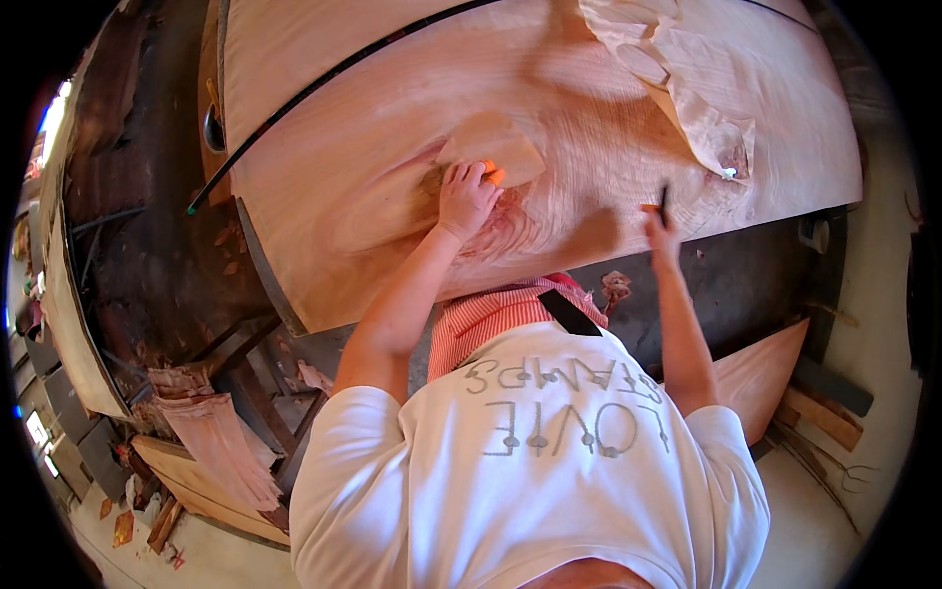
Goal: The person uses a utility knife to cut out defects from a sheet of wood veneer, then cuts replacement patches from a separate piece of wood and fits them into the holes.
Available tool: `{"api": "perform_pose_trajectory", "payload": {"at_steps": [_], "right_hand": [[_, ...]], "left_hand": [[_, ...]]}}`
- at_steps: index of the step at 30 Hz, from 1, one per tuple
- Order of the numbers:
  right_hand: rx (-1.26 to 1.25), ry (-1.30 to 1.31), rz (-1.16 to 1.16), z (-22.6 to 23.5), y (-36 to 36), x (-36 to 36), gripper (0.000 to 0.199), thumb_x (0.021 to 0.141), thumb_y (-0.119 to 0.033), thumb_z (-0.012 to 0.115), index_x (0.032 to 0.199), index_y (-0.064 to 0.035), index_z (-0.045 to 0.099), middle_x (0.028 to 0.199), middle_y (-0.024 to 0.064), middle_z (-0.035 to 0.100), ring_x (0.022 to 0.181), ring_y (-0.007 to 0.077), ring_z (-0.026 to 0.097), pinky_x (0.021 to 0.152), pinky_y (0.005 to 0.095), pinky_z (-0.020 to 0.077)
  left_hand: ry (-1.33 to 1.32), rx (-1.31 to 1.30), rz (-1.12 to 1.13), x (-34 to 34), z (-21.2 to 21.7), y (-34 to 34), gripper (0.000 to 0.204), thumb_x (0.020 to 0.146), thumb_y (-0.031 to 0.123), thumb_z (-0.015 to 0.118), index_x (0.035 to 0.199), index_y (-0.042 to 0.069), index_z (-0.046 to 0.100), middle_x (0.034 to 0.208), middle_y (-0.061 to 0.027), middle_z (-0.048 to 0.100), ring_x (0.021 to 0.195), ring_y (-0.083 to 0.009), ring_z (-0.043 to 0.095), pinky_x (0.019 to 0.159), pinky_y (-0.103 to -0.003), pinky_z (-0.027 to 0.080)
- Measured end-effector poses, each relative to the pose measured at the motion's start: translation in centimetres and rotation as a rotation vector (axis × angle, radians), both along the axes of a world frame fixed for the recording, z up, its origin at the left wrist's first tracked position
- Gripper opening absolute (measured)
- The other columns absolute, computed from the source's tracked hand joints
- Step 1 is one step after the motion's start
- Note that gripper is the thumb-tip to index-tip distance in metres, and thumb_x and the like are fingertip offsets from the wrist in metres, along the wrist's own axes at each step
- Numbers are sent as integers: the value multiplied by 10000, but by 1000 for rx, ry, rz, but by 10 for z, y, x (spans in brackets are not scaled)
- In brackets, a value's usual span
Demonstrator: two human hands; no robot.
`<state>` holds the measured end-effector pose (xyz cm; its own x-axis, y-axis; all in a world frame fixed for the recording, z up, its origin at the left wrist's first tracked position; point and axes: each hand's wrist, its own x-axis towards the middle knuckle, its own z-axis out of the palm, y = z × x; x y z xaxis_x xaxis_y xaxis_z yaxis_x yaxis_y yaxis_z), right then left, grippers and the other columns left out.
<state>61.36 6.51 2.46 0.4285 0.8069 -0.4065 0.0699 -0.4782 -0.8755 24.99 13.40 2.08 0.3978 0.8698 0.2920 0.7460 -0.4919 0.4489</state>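
A large sheet of pinkish wood veneer (363, 128) with wavy grain lies in front of me. My left hand (469, 201) rests on it with the fingers bent, around or against a small bright orange thing (493, 174) that I cannot make out fully. Under those fingertips lies a loose, paler veneer piece (496, 142) with a pointed corner, over a reddish, rough area. My right hand (662, 238), closed, is near the sheet's front edge. From it sticks up a thin dark tool (664, 201), with a bit of orange beside it; its kind is unclear.
A torn, crumpled veneer strip (687, 118) lies on the right of the sheet. A long black strip (324, 93) crosses the far left. Veneer scraps (221, 442) hang at the lower left, and boards (819, 417) with sticks lie at the lower right.
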Motion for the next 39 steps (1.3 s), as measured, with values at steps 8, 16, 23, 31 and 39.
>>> {"api": "perform_pose_trajectory", "payload": {"at_steps": [8,16,23,31,39], "right_hand": [[97,-239,222,-19,44,-143,348,765,-287,640,1019,-65,552,841,44,632,761,148,590,700,287,443],[-179,57,133,-8,62,-154,199,734,-207,666,840,-74,562,600,-24,498,440,64,423,394,235,327],[72,503,-114,-1,58,-93,128,790,-126,620,846,-107,506,608,-54,434,427,26,320,364,174,233],[95,961,-207,-8,23,-49,76,838,-192,575,802,-159,518,668,-53,453,436,23,278,384,166,219],[71,832,-165,2,34,-90,108,810,-153,612,797,-133,506,630,-48,440,422,27,296,379,175,221]], "left_hand": [[-91,-16,-33,22,4,-25,295,664,189,644,943,102,602,997,-53,515,968,-237,472,901,-391,355],[-129,15,-91,8,-1,-31,362,662,175,639,1008,84,583,1081,-92,488,1019,-278,457,918,-382,361],[-24,41,286,-8,10,-13,440,713,276,627,1075,43,536,1168,-106,449,1162,-290,366,976,-445,283],[-56,182,13,-5,-19,-4,187,738,222,603,848,71,612,1022,-72,568,1071,-238,485,940,-422,331],[-275,-231,-281,6,34,-52,146,687,131,627,809,57,596,878,-80,605,809,-259,575,692,-363,475]]}}
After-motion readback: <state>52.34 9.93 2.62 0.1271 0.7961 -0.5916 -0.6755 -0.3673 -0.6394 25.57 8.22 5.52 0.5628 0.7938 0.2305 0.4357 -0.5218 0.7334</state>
